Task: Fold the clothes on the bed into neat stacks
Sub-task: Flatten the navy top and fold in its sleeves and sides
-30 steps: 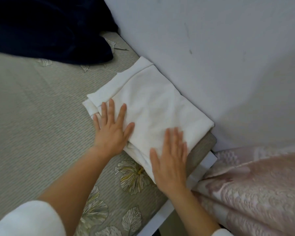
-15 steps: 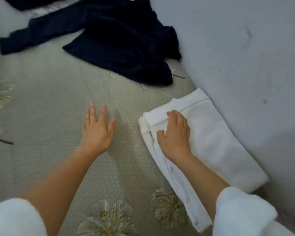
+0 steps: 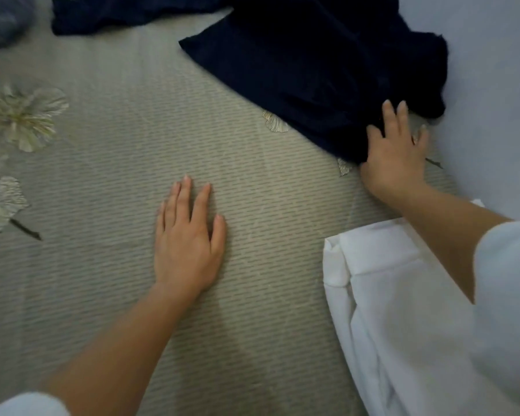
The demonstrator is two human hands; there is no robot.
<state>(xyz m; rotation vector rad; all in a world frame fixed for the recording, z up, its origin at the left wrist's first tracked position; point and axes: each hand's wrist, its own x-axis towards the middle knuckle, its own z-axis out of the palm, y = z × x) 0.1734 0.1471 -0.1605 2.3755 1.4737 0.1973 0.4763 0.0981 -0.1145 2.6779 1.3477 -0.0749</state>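
Two garments visible on the bed mat (image 3: 108,295), a woven grey-green surface with pale flower prints, which fills most of the view. Pale wall (image 3: 493,85) along the right side. Dark navy garment (image 3: 306,61), unfolded and rumpled, lies at the top, spreading from upper left to the wall. Folded white garment (image 3: 403,310) lies at lower right, beside the wall, partly under the right forearm. Left hand (image 3: 186,244) flat on bare mat, palm down, fingers extended and slightly spread, holding nothing. Right hand (image 3: 395,151) at the navy garment's near corner, fingers spread over the fabric edge; grip on cloth cannot be confirmed.
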